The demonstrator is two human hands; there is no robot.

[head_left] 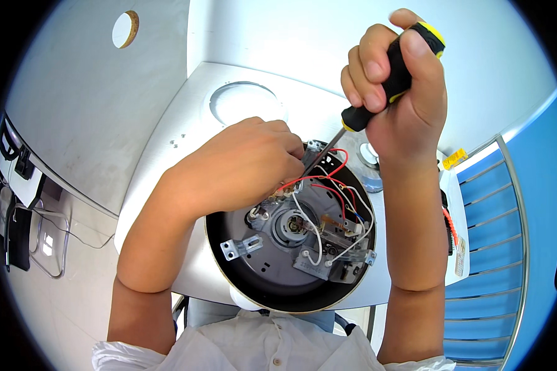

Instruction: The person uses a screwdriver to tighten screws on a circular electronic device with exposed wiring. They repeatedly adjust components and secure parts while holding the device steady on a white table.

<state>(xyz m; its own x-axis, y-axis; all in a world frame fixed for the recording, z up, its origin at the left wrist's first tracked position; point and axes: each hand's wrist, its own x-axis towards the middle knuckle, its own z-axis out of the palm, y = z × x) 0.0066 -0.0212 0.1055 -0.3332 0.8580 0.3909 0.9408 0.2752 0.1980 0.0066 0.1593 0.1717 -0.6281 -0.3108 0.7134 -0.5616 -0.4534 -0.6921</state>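
A small yellow label (455, 158) sits at the table's right edge, above a narrow pale label strip (460, 256).

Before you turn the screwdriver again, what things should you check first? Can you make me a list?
1. Right hand wraps the screwdriver handle firmly: ok.
2. Screwdriver tip seated in a screw: cannot tell, the left hand hides it.
3. Left hand steadies the parts at the rim of the round appliance base: ok.
4. Red wires clear of the shaft: not ok, they run right beside it.
5. White wires out of the way: ok, they lie lower.
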